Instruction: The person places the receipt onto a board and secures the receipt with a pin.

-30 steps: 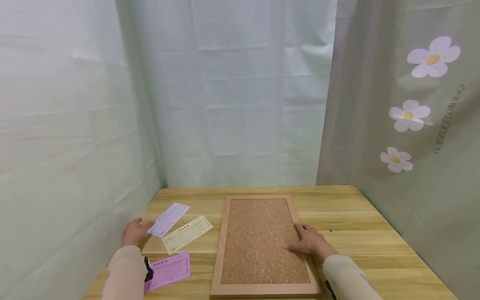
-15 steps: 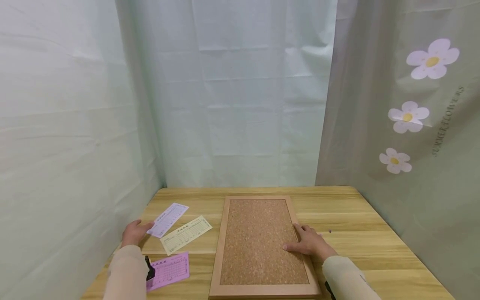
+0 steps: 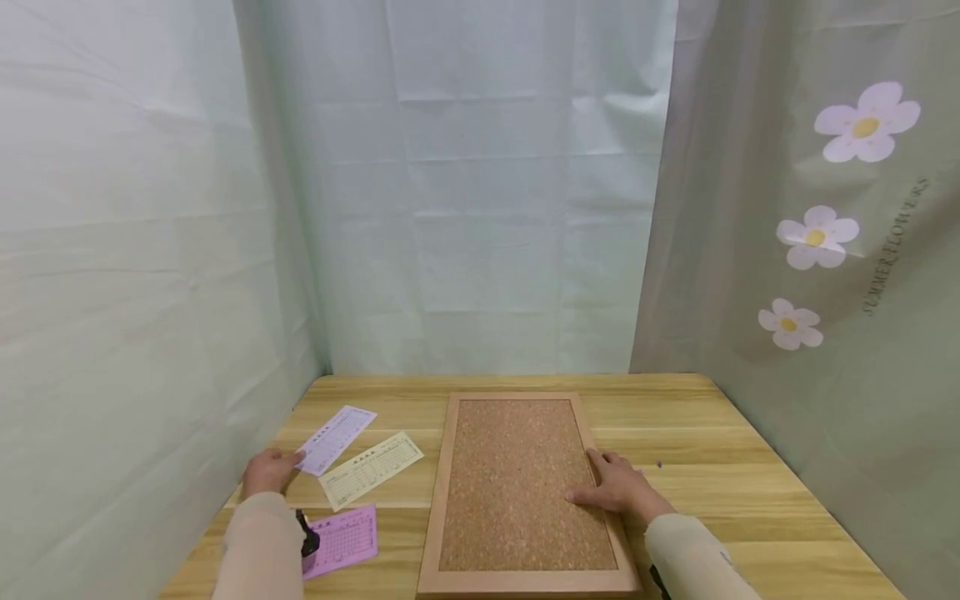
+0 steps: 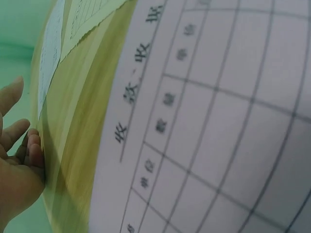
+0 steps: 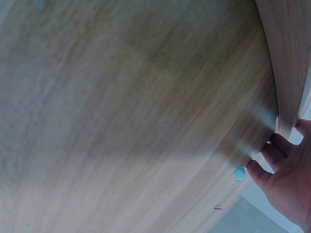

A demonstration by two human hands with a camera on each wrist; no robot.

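My left hand [image 3: 267, 472] lies at the table's left side, its fingertips by the near corner of a lavender receipt slip [image 3: 336, 440]. In the left wrist view, the thumb stands apart from the loosely bent fingers [image 4: 33, 148], with nothing between them. A yellow slip [image 3: 372, 470] and a pink slip [image 3: 345, 540], partly covered by the left forearm, lie nearby. My right hand [image 3: 618, 485] rests on the right edge of a wood-framed corkboard [image 3: 525, 483], thumb over the cork. Its other fingertips [image 5: 272, 158] reach the tabletop beside the frame.
Right of the board lie a teal round-headed pin [image 5: 239, 174] and a small purple piece [image 5: 218, 208], too blurred to name. Pale curtains [image 3: 487, 208] close in the wooden table [image 3: 720, 450] at the back and both sides.
My left fingers have drawn in slightly by the lavender slip, and the left forearm has shifted a little to the right. The right hand and corkboard have stayed put.
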